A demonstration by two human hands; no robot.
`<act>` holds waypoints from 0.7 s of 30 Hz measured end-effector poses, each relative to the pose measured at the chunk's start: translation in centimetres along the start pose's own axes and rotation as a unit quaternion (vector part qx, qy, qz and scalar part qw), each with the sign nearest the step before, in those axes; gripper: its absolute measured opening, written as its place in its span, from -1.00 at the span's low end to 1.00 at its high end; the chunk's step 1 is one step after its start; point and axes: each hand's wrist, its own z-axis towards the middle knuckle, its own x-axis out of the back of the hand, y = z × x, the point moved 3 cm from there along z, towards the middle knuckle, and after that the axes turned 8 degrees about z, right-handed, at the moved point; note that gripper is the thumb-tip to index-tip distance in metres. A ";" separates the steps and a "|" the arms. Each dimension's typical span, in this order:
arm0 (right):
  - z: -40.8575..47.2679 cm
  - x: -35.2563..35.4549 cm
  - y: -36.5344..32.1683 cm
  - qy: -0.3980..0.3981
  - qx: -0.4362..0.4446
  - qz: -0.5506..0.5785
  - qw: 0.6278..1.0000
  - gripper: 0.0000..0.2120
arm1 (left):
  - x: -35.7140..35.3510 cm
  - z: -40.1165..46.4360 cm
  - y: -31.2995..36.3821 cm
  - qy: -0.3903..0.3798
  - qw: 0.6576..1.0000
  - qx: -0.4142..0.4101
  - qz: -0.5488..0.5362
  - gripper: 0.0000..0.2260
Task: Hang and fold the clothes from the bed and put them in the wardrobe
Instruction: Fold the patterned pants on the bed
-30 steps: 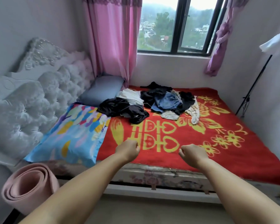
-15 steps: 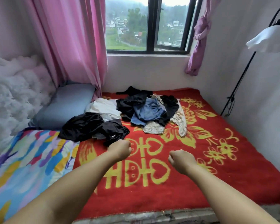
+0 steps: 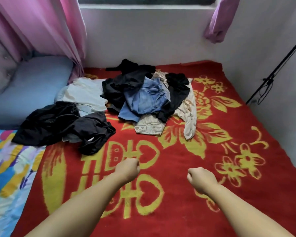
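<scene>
Nothing is sorted yet: your left hand [image 3: 127, 170] and right hand [image 3: 201, 179] are curled into empty fists, while the heap of black, blue and cream clothes [image 3: 143, 98] lies at twelve o'clock on the red-blanketed bed [image 3: 246, 194].

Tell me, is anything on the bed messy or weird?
Yes. The clothes lie in a crumpled heap on the red blanket, unfolded. One black garment spills onto the blue pillow. Both hands, left and right, are fisted and hold nothing.
</scene>
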 end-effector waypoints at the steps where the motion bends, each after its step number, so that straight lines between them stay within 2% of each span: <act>1: 2.2 -0.5 0.9 -0.011 0.012 0.000 1.000 -0.73 | -1.0 2.0 0.5 -0.012 1.000 0.006 0.001 -0.76; 6: 12.5 -5.5 4.6 -0.066 0.012 0.036 0.997 -0.72 | -6.6 10.1 3.8 -0.063 0.998 0.010 0.004 -0.75; 10: 19.7 -10.2 3.8 -0.079 0.036 0.072 0.994 -0.70 | -10.6 15.3 4.4 -0.088 0.996 0.006 0.013 -0.73; 12: 23.3 -11.9 2.9 -0.046 0.044 0.071 0.995 -0.64 | -11.7 18.4 3.9 -0.070 0.997 0.003 0.015 -0.69; 14: 26.2 -14.1 3.0 -0.010 0.007 0.087 0.996 -0.59 | -12.8 22.0 3.2 -0.053 0.998 -0.001 0.032 -0.64; 16: 27.9 -16.9 3.7 0.078 -0.012 0.121 0.989 -0.58 | -13.8 25.8 2.8 -0.026 0.997 0.005 0.070 -0.56; 18: 28.3 -19.5 4.3 0.184 0.015 0.135 0.974 -0.61 | -14.5 29.3 2.6 0.007 0.995 0.010 0.096 -0.47; 21: 28.4 -21.2 4.7 0.247 0.037 0.119 0.961 -0.60 | -15.1 34.2 1.8 0.090 0.984 -0.026 0.150 -0.39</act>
